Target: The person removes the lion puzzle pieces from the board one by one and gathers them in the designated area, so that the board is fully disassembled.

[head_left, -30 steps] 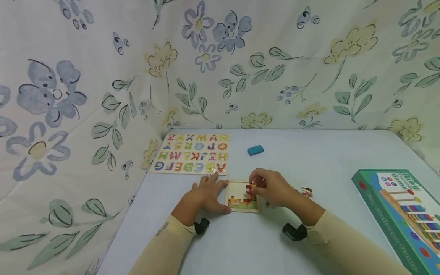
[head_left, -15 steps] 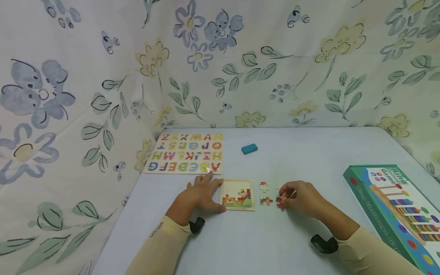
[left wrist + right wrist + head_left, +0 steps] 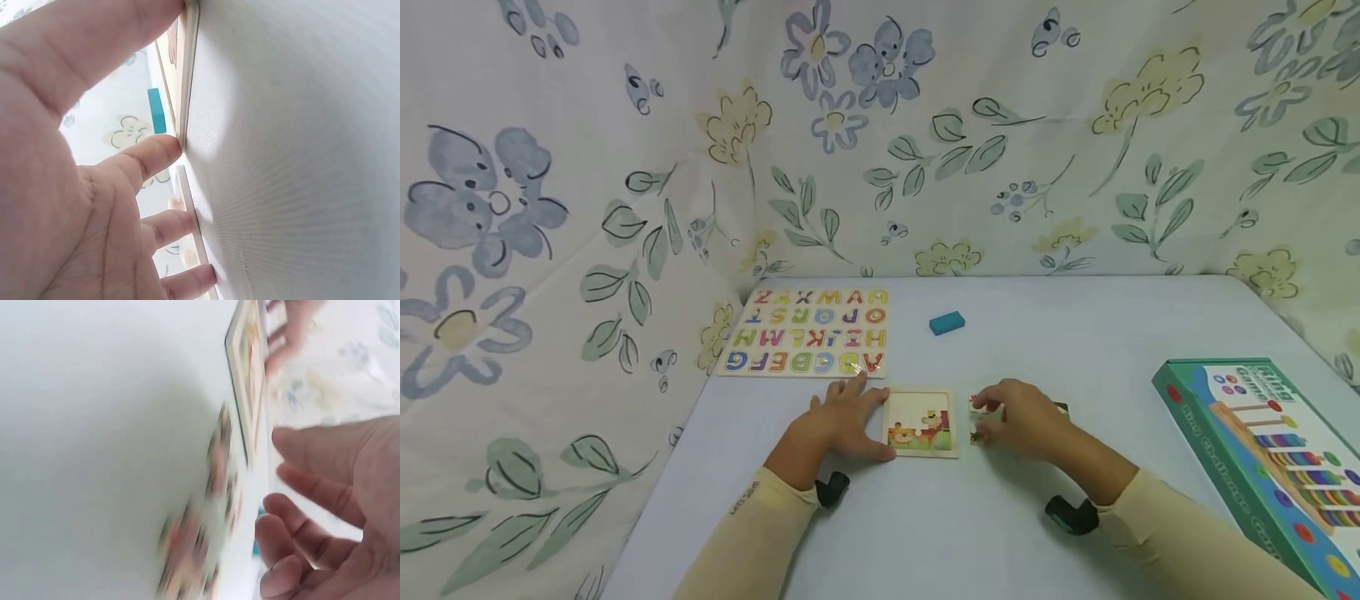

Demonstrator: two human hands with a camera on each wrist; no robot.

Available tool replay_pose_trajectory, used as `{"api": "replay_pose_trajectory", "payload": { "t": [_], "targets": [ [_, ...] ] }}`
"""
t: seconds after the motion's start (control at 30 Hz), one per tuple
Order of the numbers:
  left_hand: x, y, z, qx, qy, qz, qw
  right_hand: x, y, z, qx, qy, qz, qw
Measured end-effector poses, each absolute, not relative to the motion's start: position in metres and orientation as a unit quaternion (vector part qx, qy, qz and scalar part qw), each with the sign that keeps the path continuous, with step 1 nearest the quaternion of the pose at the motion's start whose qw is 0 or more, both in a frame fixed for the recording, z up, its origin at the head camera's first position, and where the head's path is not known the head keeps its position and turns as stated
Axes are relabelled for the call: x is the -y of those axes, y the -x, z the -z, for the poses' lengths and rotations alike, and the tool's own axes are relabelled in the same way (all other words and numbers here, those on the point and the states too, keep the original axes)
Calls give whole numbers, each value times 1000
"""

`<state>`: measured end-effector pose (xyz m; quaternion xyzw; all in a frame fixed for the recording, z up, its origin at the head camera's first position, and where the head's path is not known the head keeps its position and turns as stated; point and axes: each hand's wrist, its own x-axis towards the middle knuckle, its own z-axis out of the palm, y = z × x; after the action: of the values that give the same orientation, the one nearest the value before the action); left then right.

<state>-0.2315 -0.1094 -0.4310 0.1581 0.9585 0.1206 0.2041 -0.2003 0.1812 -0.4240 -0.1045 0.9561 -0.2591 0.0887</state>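
Note:
My left hand (image 3: 844,423) spreads its fingers at the left side of a small wooden puzzle tray (image 3: 956,425). Its thumb and index fingertips touch the tray's edge (image 3: 189,56). Other fingertips rest along the alphabet board's edge (image 3: 199,240). Joined picture pieces (image 3: 917,437) fill the tray's lower part; the upper part shows bare wood. To the tray's right, my right hand (image 3: 1026,418) hovers over loose jigsaw pieces (image 3: 976,403), partly hiding them. In the right wrist view, the thumb and fingers (image 3: 319,447) bend loosely with nothing between them; the pieces below (image 3: 187,547) look blurred.
A wooden alphabet board (image 3: 805,332) lies behind the left hand. The blue block (image 3: 947,323) sits farther back on the white table (image 3: 1075,325). At the right lies a green game box (image 3: 1247,450). A floral cloth (image 3: 880,167) hangs behind the table.
My right hand left the tray's upper right, where it held a piece, went right to a red piece, then moved back left over the nearer pieces. The left hand stayed at the tray.

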Motion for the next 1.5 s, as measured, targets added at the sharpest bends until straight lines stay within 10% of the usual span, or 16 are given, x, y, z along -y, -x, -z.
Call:
{"api": "replay_pose_trajectory", "payload": {
  "t": [0.67, 1.5],
  "targets": [
    [92, 232, 427, -956, -166, -111, 213, -150, 216, 433, -934, 151, 311, 92],
    [107, 231, 427, -958, -160, -124, 204, -289, 174, 440, -949, 86, 289, 97]
  ]
}}
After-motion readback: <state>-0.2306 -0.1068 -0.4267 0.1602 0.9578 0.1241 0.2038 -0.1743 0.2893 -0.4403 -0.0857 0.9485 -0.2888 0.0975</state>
